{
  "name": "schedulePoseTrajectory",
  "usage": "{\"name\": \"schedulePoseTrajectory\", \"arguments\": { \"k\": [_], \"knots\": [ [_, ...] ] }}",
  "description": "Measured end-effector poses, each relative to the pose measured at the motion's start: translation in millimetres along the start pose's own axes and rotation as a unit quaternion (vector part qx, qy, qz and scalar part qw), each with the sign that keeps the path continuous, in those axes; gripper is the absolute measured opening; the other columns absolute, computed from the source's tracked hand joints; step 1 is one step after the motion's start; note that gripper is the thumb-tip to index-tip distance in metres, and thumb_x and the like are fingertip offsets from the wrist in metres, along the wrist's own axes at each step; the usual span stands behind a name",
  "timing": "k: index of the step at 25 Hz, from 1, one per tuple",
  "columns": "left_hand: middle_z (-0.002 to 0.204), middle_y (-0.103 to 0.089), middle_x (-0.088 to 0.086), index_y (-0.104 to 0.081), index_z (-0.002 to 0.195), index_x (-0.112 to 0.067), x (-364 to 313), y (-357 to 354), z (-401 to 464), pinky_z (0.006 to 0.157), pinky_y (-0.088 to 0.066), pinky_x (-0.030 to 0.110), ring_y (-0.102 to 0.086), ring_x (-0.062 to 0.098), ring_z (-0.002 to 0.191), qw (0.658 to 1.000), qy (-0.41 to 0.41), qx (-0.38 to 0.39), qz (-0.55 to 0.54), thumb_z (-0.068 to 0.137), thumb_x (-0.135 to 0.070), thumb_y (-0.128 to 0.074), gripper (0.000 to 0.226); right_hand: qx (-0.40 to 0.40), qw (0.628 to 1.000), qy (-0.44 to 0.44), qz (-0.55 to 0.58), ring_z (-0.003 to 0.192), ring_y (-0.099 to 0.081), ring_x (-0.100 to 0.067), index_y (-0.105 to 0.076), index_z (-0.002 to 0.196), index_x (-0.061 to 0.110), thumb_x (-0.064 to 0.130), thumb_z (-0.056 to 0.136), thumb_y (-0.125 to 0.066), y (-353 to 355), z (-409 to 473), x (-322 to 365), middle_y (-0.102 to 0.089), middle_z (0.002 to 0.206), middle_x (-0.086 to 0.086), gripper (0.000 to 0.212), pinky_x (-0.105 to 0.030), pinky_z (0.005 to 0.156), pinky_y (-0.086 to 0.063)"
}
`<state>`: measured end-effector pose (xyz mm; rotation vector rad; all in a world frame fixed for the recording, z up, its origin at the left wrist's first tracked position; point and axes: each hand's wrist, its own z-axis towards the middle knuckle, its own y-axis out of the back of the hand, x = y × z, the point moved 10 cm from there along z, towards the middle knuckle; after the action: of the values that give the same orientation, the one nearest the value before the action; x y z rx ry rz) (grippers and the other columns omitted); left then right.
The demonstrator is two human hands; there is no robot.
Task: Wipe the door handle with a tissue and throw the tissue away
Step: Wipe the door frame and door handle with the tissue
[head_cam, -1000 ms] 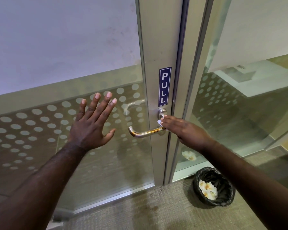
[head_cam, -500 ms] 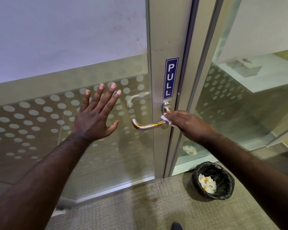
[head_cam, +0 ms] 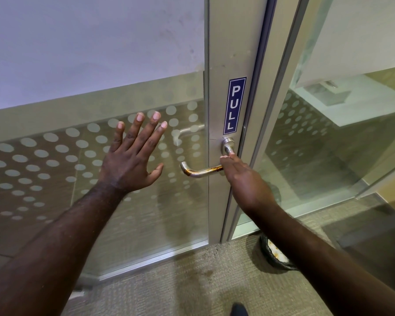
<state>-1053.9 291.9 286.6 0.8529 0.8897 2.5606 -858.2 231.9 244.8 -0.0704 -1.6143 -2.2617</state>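
A silver lever door handle [head_cam: 200,172] with brown-orange smears sticks out to the left from the metal door frame [head_cam: 228,53]. My right hand [head_cam: 242,179] is closed around the handle's right end, near the pivot. The tissue is hidden inside that hand. My left hand [head_cam: 132,158] lies flat with spread fingers against the dotted glass door [head_cam: 43,167], left of the handle. A black-lined bin [head_cam: 275,255] with used tissues stands on the floor below, half hidden by my right forearm.
A blue PULL sign [head_cam: 234,105] is fixed above the handle. A fixed glass panel [head_cam: 340,133] stands to the right of the door. Beige carpet [head_cam: 192,288] covers the floor, and a dark shoe tip [head_cam: 238,309] shows at the bottom edge.
The view has shifted so the door sits further right and the bin slips under my right arm. My right hand has closed further over the handle's right end, hiding the tissue.
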Motion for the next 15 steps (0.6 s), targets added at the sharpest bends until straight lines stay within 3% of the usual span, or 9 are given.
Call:
{"name": "schedulePoseTrajectory", "arguments": {
  "k": [5, 8, 10, 12, 15],
  "knots": [
    [0.170, 0.009, -0.003, -0.002, 0.163, -0.021, 0, 0, 0, 0.125, 0.010, 0.044, 0.008, 0.021, 0.157, 1.000, -0.004, 0.009, -0.008, 0.083, -0.055, -0.050, 0.100, -0.017, 0.999, -0.038, 0.014, 0.112, -0.058, -0.040, -0.055, 0.120, -0.005, -0.005, 0.086, -0.053, 2, 2, 2, -0.059, 0.120, -0.031, 0.034, -0.046, 0.090, -0.050],
    [0.170, 0.009, -0.003, -0.001, 0.162, -0.021, 0, 0, 0, 0.125, 0.009, 0.044, 0.007, 0.021, 0.157, 1.000, -0.007, 0.012, -0.013, 0.082, -0.055, -0.050, 0.100, -0.005, 1.000, 0.012, 0.025, 0.113, -0.058, -0.039, -0.054, 0.125, -0.002, 0.002, 0.092, -0.042, 5, -1, -4, -0.057, 0.125, -0.030, 0.035, -0.045, 0.095, -0.047],
    [0.170, 0.009, -0.003, -0.001, 0.162, -0.021, 0, 1, 0, 0.125, 0.008, 0.044, 0.007, 0.020, 0.157, 1.000, -0.009, 0.012, -0.014, 0.082, -0.054, -0.050, 0.100, 0.002, 0.998, 0.053, 0.023, 0.116, -0.056, -0.029, -0.053, 0.129, 0.009, 0.012, 0.098, -0.042, 4, 3, -16, -0.058, 0.130, -0.018, 0.033, -0.036, 0.096, -0.045],
    [0.170, 0.009, -0.003, -0.001, 0.162, -0.021, 0, 2, 0, 0.125, 0.008, 0.044, 0.007, 0.020, 0.157, 1.000, -0.012, 0.014, -0.012, 0.082, -0.053, -0.050, 0.100, 0.011, 0.996, 0.090, 0.010, 0.104, -0.057, -0.019, -0.054, 0.125, 0.025, 0.028, 0.100, -0.037, 7, 9, -24, -0.063, 0.122, -0.005, 0.030, -0.029, 0.086, -0.046],
    [0.170, 0.009, -0.004, 0.000, 0.162, -0.022, 0, 0, 0, 0.125, 0.008, 0.044, 0.008, 0.020, 0.157, 1.000, -0.013, 0.017, -0.008, 0.081, -0.053, -0.050, 0.101, 0.028, 0.992, 0.118, -0.012, 0.106, -0.059, -0.024, -0.057, 0.122, 0.021, 0.020, 0.092, -0.040, 9, 15, -26, -0.067, 0.113, -0.006, 0.034, -0.035, 0.082, -0.052]
  ]
}}
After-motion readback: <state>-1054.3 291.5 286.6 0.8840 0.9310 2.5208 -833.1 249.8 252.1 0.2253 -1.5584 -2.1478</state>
